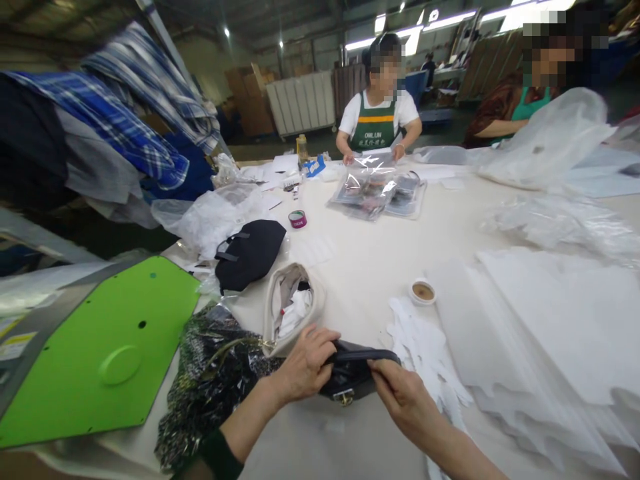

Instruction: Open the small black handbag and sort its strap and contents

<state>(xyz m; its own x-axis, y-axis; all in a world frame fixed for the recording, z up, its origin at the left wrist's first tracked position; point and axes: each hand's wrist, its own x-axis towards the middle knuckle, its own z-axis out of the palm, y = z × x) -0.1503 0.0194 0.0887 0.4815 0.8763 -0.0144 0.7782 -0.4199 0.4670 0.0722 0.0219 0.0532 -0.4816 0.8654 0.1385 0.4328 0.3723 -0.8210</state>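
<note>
A black bag [350, 375] with a gold-coloured clasp on its near side is between my hands at the table's near edge, its mouth partly spread. My left hand [311, 360] grips the bag's left side, fingers curled over the rim. On the right, my right hand [403, 393] pinches the rim between thumb and fingers. Just beyond my left hand stands an open cream bag [273, 310] with white stuff inside. Farther back lies a black bag with handles [255, 253]. Crumpled black patterned plastic [220, 373] spreads left of my left hand.
White sheets [550, 320] are stacked at right, beside white strips [425, 353] and a small round tub [423, 291]. A tape roll [297, 219] sits farther back. A green panel [110, 347] stands at left. Across the table, a person in a green apron [377, 127] handles clear plastic packets [367, 193].
</note>
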